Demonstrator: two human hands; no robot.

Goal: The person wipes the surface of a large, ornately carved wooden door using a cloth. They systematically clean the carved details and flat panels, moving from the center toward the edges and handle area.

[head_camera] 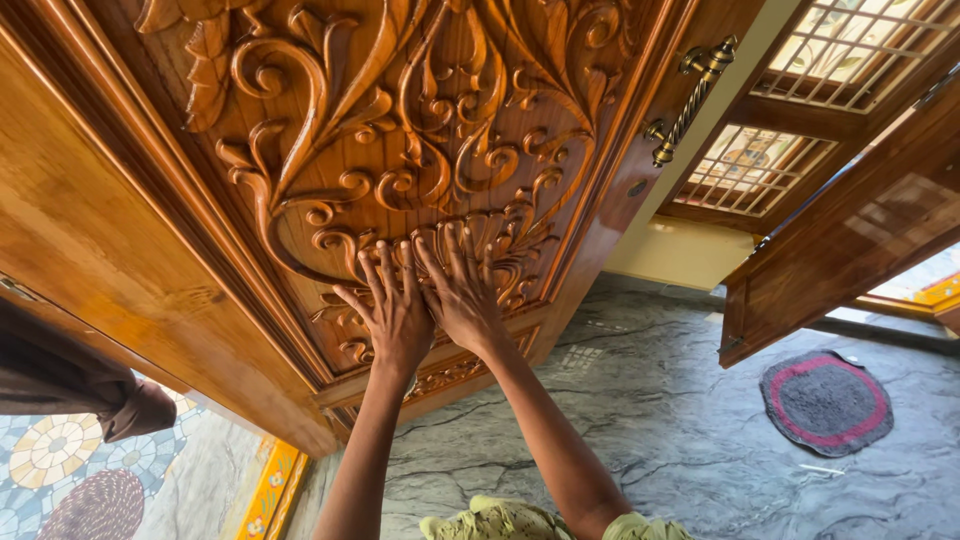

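A tall carved wooden door [420, 140] with raised scrollwork fills the upper left of the head view. My left hand [392, 310] and my right hand [463, 295] lie flat on its lower carved panel, side by side and nearly touching, fingers spread and pointing up. Neither hand holds anything. A twisted brass pull handle [690, 100] is fixed to the door's right stile, well above and to the right of my hands.
A second wooden door leaf [850, 240] stands open at the right. A round grey mat with a pink ring [826, 400] lies on the grey marbled floor [650, 420]. A brown curtain [70, 385] hangs at the left. Patterned tiles [60, 460] show at bottom left.
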